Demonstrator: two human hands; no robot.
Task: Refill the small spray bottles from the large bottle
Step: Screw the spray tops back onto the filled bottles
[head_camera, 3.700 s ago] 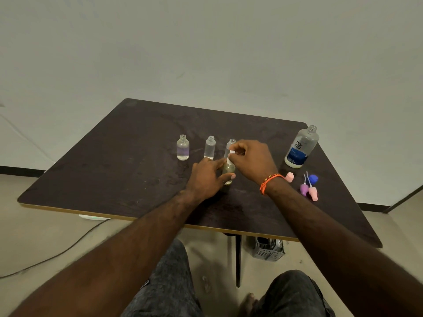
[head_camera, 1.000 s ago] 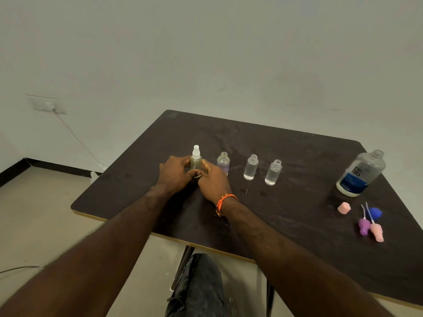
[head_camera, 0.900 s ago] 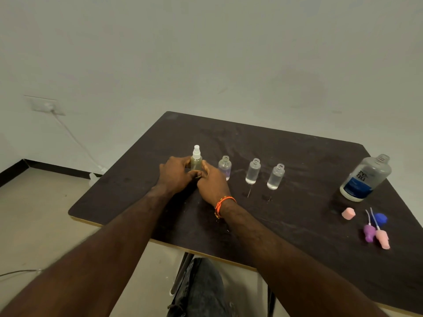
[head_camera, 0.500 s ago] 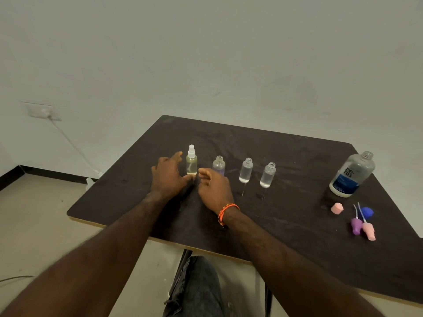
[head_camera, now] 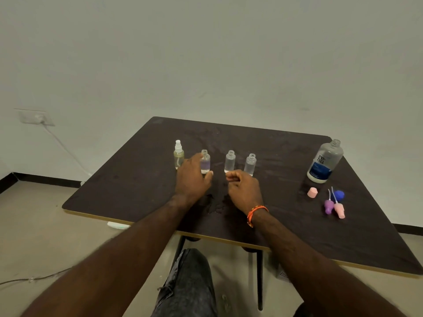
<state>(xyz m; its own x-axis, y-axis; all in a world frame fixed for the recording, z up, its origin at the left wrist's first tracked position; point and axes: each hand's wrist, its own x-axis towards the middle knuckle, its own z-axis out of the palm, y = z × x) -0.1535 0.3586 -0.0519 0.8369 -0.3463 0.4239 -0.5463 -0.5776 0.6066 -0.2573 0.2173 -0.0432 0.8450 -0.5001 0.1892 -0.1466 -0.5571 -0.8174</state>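
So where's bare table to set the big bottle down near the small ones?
Free: the strip between the rightmost small open bottle and the large bottle, and the whole back of the table behind the row. Crowded: the loose spray heads by the right edge, and both hands in front of the row.

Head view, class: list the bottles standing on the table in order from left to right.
Capped spray bottle → purple-tinted open bottle → clear open bottle → second clear open bottle → large bottle.
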